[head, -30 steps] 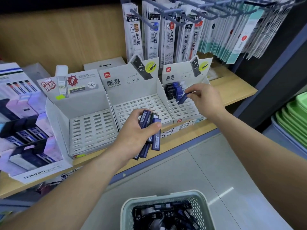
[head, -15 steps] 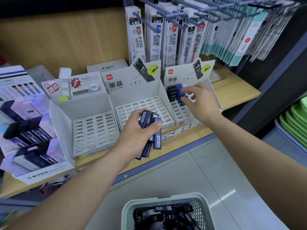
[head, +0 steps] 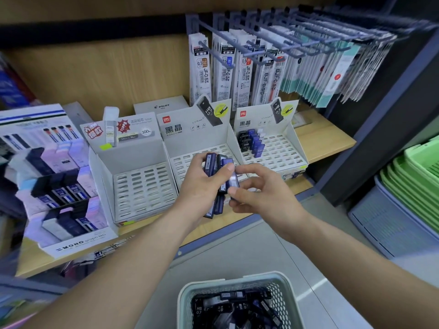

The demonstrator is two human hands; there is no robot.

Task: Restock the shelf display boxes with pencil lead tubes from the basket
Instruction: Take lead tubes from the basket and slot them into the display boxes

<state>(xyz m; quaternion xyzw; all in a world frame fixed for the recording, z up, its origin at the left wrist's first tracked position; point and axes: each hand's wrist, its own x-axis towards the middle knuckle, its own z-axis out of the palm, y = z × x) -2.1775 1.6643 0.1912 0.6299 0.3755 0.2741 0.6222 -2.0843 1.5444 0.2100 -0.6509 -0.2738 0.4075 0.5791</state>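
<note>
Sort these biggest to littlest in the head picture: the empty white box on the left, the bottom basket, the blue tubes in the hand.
1. Left empty white cardboard display box.
2. Pale green plastic mesh basket: nearer and cut off by the frame, so unsure against the box.
3. Bundle of dark blue lead tubes in the left hand.

The bottom edge cuts off the basket [head: 237, 276]. The left hand [head: 202, 186] covers much of its tubes [head: 210, 162]. The MONO display [head: 59, 186] at the left end of the shelf [head: 320, 138] is blurred.
</note>
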